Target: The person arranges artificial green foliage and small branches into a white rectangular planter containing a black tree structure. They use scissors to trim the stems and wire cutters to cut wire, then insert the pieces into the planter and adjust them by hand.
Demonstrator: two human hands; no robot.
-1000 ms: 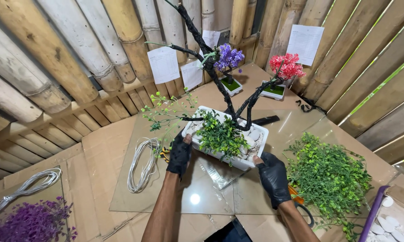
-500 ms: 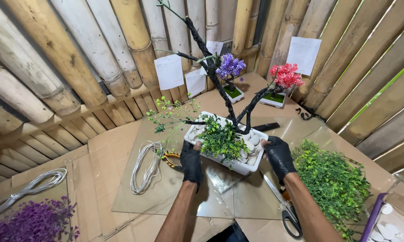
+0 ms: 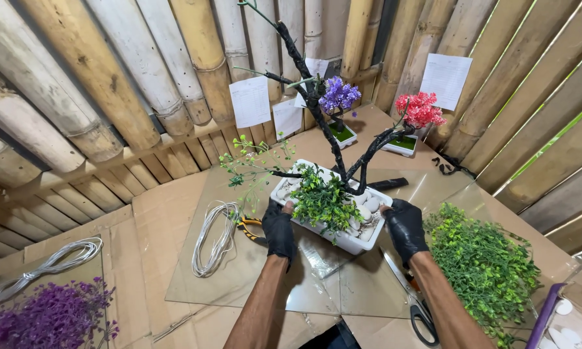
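Both my hands wear black gloves and grip a white rectangular planter (image 3: 352, 242) by its two ends. My left hand (image 3: 278, 227) holds the near left end, my right hand (image 3: 404, 227) the right end. The planter holds pale stones, a black branching tree trunk (image 3: 329, 142) and a tuft of green leaves (image 3: 323, 200). A thin green sprig (image 3: 252, 161) sticks out to the left. The planter sits over a glass sheet (image 3: 252, 271) on a cardboard-covered table.
A coil of silver wire (image 3: 213, 242) and pliers (image 3: 251, 226) lie left of the planter. Scissors (image 3: 415, 304) lie under my right forearm. A heap of green foliage (image 3: 485, 265) lies at right, purple foliage (image 3: 45, 320) at lower left. Two small flowering trees (image 3: 420, 113) stand behind. Bamboo walls surround.
My hands have shifted along the planter to hold both its ends, and the planter has turned slightly on the glass. The view has moved closer.
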